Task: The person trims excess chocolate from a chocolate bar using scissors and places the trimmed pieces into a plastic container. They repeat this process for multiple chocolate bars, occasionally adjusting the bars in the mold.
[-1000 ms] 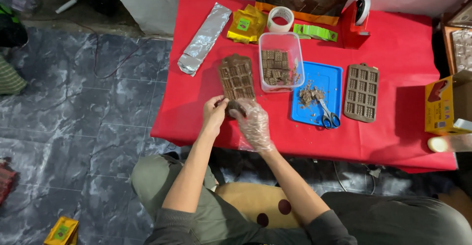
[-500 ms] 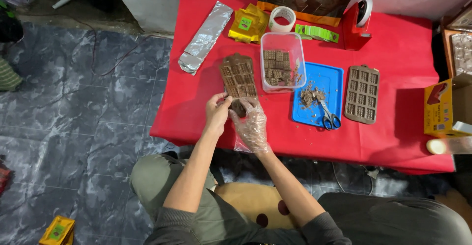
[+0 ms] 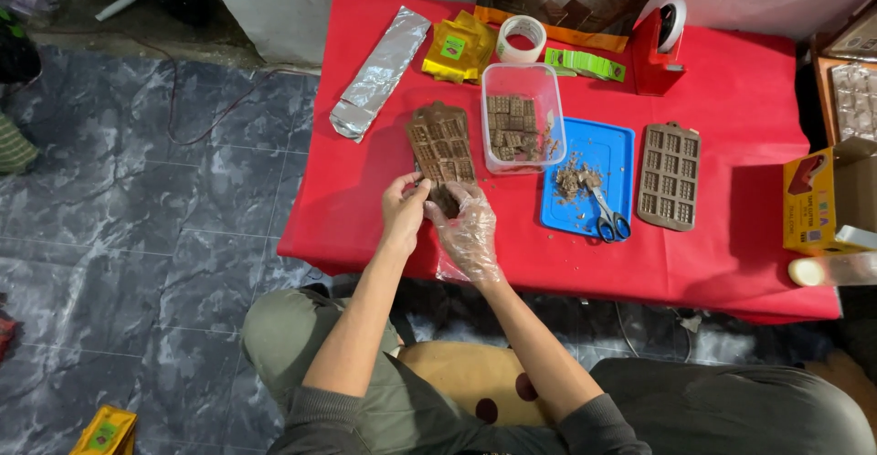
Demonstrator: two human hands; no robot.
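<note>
Both hands meet at the near end of a brown silicone chocolate mould (image 3: pixel 440 144) that lies lengthwise on the red tablecloth (image 3: pixel 731 236). The bare left hand (image 3: pixel 403 210) is curled closed, thumb and fingers pinching the mould's near left corner. The right hand (image 3: pixel 468 227), in a clear plastic glove, is also curled in, its fingertips gripping the near right corner and bending that end up. From the hands, the rest of the mould stretches away toward 12 o'clock, its cells filled with chocolate.

At 2 o'clock from the hands stands a clear plastic container (image 3: pixel 523 112) holding loose chocolate pieces, just beside the mould's right edge. At 3 o'clock lies a blue tray (image 3: pixel 603 144) with chocolate crumbs (image 3: pixel 574 179) and blue-handled scissors (image 3: pixel 607 217). Farther right lies a second brown mould (image 3: pixel 669 176), well apart from the hands. At 11 o'clock lies a folded sheet of foil (image 3: pixel 379 71); beyond the container sit yellow packets (image 3: pixel 459 48), a roll of tape (image 3: pixel 522 38) and a red tape dispenser (image 3: pixel 660 44).
</note>
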